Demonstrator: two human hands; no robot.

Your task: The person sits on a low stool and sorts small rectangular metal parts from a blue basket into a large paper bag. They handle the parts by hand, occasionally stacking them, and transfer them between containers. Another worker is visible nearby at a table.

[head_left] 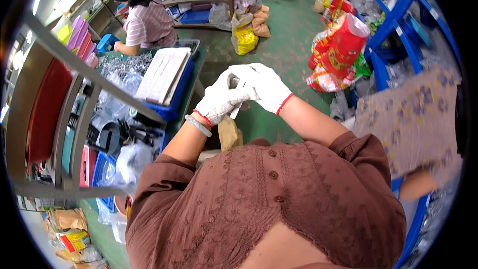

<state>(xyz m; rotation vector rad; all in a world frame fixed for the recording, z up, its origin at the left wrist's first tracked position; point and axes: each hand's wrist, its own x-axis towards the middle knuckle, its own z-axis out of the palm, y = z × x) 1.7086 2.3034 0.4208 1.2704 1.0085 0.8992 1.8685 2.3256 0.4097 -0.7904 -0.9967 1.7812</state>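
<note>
Brown embroidered blouse fabric [269, 204] with a row of buttons fills the lower centre of the view, nearest the lens, and both forearms rise out of its sleeves. Left hand [219, 102], in a white knit glove with a red cuff edge, is closed around a small pale flat piece [236, 111], whose lower end shows just beneath the fingers; a light bracelet [198, 125] sits on that wrist. Right hand [266, 85], gloved alike, is pressed against the left from the other side, its fingers curled onto the top of the same piece, so the two hands meet in mid-air above the green floor [289, 40]. How much of the piece is covered cannot be told. To the left stands a worktop [195, 77] carrying a blue tray [175, 104] with a pale flat stack [163, 72] on it and a heap of small grey metal parts [124, 65]. A second person [147, 22] in a striped top is bent at the far end of it. Red printed sacks [338, 50] lean near blue shelving [393, 25] on the right.
</note>
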